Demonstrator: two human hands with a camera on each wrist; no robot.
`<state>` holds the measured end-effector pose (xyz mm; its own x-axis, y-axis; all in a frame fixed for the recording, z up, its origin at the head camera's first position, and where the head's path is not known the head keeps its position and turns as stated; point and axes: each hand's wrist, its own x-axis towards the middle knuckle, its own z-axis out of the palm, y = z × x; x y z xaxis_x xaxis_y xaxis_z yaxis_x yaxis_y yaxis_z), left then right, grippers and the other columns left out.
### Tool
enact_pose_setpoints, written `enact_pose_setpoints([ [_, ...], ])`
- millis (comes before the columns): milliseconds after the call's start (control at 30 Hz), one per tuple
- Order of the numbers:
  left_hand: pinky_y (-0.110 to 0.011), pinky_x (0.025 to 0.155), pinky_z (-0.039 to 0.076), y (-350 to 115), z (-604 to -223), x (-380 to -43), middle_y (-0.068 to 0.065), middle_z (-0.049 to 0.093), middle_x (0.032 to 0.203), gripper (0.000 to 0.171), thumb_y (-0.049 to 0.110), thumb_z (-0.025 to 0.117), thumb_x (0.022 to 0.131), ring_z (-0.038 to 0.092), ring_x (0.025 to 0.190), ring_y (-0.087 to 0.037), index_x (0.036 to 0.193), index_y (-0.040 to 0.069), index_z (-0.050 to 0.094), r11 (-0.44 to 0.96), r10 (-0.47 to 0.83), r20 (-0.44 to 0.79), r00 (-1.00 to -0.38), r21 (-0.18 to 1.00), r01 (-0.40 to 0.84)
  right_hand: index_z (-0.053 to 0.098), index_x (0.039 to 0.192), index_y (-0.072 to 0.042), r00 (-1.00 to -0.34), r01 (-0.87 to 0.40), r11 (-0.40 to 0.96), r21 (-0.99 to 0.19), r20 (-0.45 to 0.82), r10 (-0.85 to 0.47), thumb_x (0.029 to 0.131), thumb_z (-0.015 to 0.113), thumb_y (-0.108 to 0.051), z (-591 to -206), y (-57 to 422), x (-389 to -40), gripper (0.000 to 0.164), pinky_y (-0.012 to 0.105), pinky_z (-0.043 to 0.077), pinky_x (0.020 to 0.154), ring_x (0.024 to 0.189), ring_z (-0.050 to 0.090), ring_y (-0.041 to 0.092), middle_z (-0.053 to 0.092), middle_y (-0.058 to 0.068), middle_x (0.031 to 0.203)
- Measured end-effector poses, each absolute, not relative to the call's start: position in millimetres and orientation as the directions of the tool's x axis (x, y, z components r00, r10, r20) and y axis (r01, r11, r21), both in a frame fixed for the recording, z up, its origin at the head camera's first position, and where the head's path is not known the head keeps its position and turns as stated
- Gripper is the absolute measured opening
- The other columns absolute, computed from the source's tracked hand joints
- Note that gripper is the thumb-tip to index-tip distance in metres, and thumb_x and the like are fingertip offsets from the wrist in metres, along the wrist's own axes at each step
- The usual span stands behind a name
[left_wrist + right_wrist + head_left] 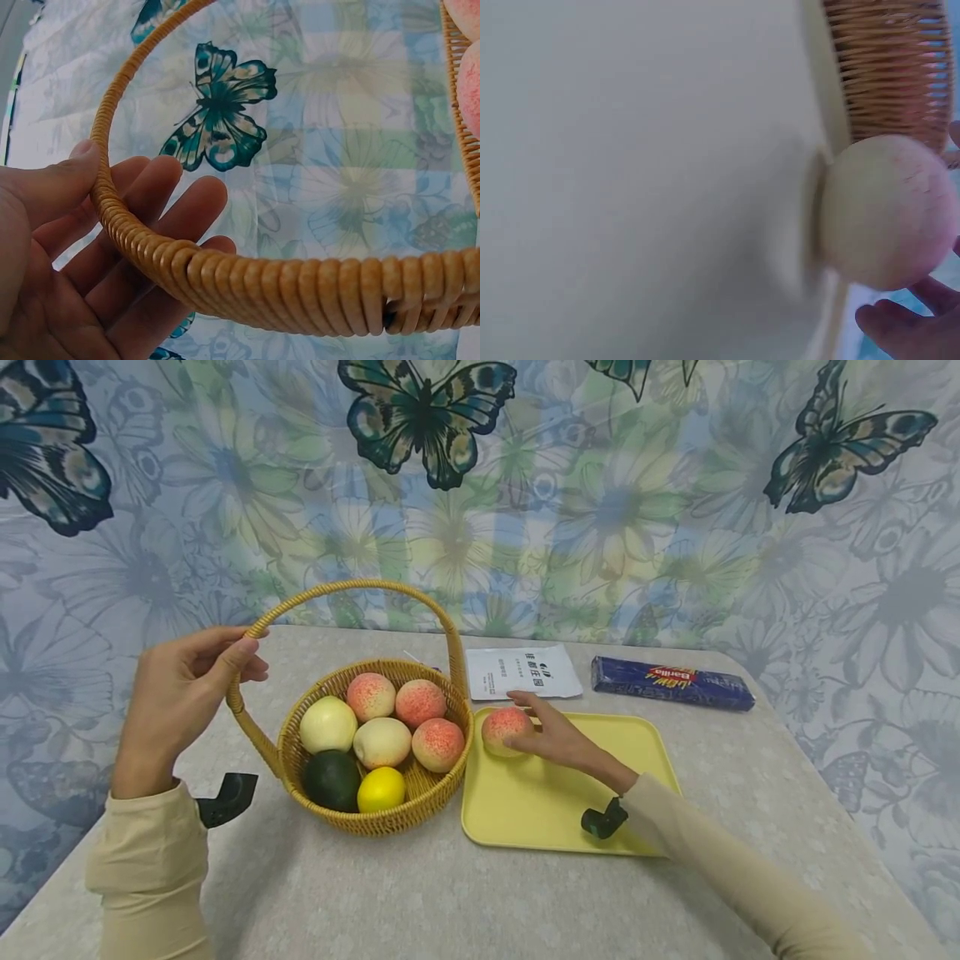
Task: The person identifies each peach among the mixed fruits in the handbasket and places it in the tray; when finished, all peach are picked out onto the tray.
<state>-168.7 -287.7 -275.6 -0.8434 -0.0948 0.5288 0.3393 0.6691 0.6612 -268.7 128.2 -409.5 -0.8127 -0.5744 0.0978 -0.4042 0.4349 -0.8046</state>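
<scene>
At the left, my left hand (183, 693) holds the arched handle (352, 585) of a wicker basket (375, 827), its thumb against one side and the fingers behind. In the left wrist view, those fingers (150, 247) curve loosely past the wrapped handle (247, 281). A red-and-cream peach (504, 728) sits on the yellow tray (540, 818), near its left edge. Around this peach (885, 214) my right hand (558, 735) is spread, thumb and fingers apart. In the right wrist view some fingertips (877, 319) stand off it; contact elsewhere is unclear.
The basket contains three peaches (437, 744), pale round fruits (382, 742), a dark green fruit (332, 781) and a yellow one (381, 790). Behind the tray lie a white printed packet (521, 672) and a dark blue Barilla package (671, 683). A butterfly-patterned cloth (480, 543) hangs behind the table.
</scene>
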Motion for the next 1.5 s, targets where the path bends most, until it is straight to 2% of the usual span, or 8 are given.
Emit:
enact_pose_setpoints([
  [167,-0.009,0.06,0.047,-288,-277,-170,0.023,0.064,0.071,0.029,0.023,0.062,0.095,0.063,0.067,0.007,0.116,0.004,0.068,0.666,-0.097,0.527,-0.844,0.665,0.338,0.028,0.15,-0.012,-0.78,-0.504,0.421,-0.755,0.188,-0.597,0.09,0.067,-0.029,-385,122,-266,0.074,0.055,0.03,0.109,0.138,0.033,0.035,0.032,0.01,0.152],
  [400,-0.009,0.061,0.048,-288,-276,-170,0.023,0.065,0.072,0.029,0.021,0.062,0.094,0.065,0.067,0.005,0.115,0.003,0.068,0.657,-0.09,0.531,-0.843,0.668,0.35,0.03,0.15,-0.019,-0.73,-0.566,0.38,-0.732,0.231,-0.643,0.088,0.07,-0.027,-363,109,-263,0.074,0.051,0.029,0.111,0.14,0.031,0.031,0.033,0.005,0.152],
  [667,-0.009,0.06,0.048,-287,-275,-171,0.022,0.065,0.071,0.028,0.02,0.062,0.094,0.064,0.067,0.005,0.115,0.002,0.068,0.653,-0.084,0.536,-0.84,0.667,0.36,0.033,0.148,-0.014,-0.68,-0.602,0.352,-0.716,0.23,-0.696,0.084,0.074,-0.027,-352,93,-255,0.077,0.047,0.036,0.108,0.136,0.037,0.031,0.037,0.005,0.15],
  [800,-0.008,0.061,0.047,-287,-275,-171,0.023,0.064,0.071,0.028,0.02,0.062,0.094,0.064,0.067,0.006,0.116,0.003,0.068,0.659,-0.082,0.539,-0.838,0.66,0.36,0.035,0.147,-0.009,-0.632,-0.638,0.327,-0.697,0.231,-0.74,0.083,0.076,-0.024,-347,84,-255,0.077,0.046,0.037,0.107,0.135,0.038,0.032,0.038,0.009,0.149],
  [1000,-0.009,0.059,0.047,-289,-274,-171,0.024,0.064,0.071,0.029,0.022,0.062,0.095,0.064,0.067,0.007,0.116,0.004,0.068,0.667,-0.09,0.533,-0.841,0.659,0.346,0.039,0.146,-0.011,-0.55,-0.726,0.37,-0.58,0.166,-0.818,0.082,0.077,-0.025,-339,67,-258,0.075,0.044,0.039,0.106,0.134,0.04,0.027,0.041,0.008,0.146],
  [1133,-0.009,0.059,0.047,-290,-275,-170,0.024,0.064,0.072,0.029,0.022,0.062,0.095,0.064,0.067,0.007,0.116,0.003,0.067,0.664,-0.094,0.527,-0.844,0.665,0.341,0.039,0.146,-0.011,-0.52,-0.746,0.404,-0.529,0.084,-0.85,0.083,0.076,-0.028,-333,55,-261,0.075,0.041,0.036,0.107,0.136,0.038,0.024,0.039,0.006,0.148],
  [1500,-0.009,0.06,0.047,-289,-276,-169,0.022,0.065,0.071,0.028,0.021,0.062,0.095,0.064,0.067,0.006,0.116,0.004,0.068,0.659,-0.095,0.523,-0.847,0.671,0.34,0.042,0.143,-0.01,-0.457,-0.767,0.411,-0.493,-0.03,-0.889,0.084,0.074,-0.024,-340,38,-269,0.069,0.037,0.037,0.106,0.13,0.043,0.022,0.041,0.008,0.146],
])
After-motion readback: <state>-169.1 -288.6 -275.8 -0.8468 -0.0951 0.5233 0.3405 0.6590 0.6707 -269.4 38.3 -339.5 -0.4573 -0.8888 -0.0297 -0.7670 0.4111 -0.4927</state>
